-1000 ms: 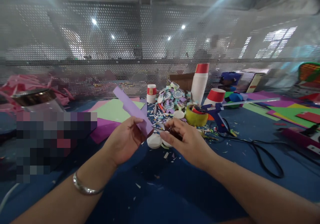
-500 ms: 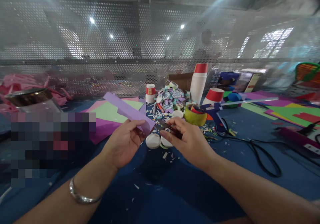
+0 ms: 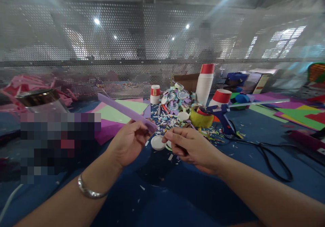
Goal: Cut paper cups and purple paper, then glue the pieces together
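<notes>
My left hand [image 3: 129,142] pinches the lower right end of a strip of purple paper [image 3: 122,111], which slants up to the left and is seen nearly edge-on. Facing it, my right hand [image 3: 189,145] has its fingers closed, thumb against forefinger; what they hold is too hidden to name. Between and below the hands a white round disc [image 3: 158,142] lies on the blue table [image 3: 162,193], with a second one partly behind my right fingers. Another white disc [image 3: 183,116] lies further back among paper scraps.
A pile of decorated discs [image 3: 175,98] stands behind, beside stacked paper cups [image 3: 204,85]. Right of centre are a yellow bowl [image 3: 201,118] and a blue glue gun [image 3: 224,118] with its cord. Coloured paper [image 3: 109,129] and a lidded jar [image 3: 38,98] are at left.
The purple paper has turned from showing its face to nearly edge-on. My right fingers have closed up, and the dark tool seen between them before no longer shows. The view has shifted slightly.
</notes>
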The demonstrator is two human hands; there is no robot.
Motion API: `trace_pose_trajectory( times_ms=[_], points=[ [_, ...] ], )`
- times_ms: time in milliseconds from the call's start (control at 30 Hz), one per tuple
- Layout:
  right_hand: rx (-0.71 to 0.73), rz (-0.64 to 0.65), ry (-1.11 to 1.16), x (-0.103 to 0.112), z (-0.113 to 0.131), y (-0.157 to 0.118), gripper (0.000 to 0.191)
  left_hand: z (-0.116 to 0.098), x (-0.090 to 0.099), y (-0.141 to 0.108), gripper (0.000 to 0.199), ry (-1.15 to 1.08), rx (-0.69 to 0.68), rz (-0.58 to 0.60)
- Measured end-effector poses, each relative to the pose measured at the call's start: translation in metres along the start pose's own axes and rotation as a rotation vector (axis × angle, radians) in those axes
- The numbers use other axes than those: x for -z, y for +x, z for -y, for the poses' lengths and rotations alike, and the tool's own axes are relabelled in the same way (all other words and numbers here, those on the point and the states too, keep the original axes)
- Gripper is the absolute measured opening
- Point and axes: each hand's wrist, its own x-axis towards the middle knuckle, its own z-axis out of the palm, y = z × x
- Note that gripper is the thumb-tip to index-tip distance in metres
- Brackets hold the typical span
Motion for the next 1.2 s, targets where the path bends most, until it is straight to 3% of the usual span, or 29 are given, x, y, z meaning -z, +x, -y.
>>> trace_pose_trajectory(
  times_ms=[533,867,1200],
  points=[
    [-0.021,0.022,0.029,-0.004,0.001,-0.002,0.032,0.018,0.001,0.002,0.017,-0.066,-0.056,0.064],
    [-0.024,-0.016,0.034,-0.004,0.000,-0.003,0.031,0.018,-0.004,-0.003,0.018,-0.049,-0.130,0.022],
    [-0.018,-0.022,0.033,-0.005,-0.002,-0.003,0.032,0.021,-0.007,-0.007,0.019,-0.053,-0.109,-0.023]
  ],
)
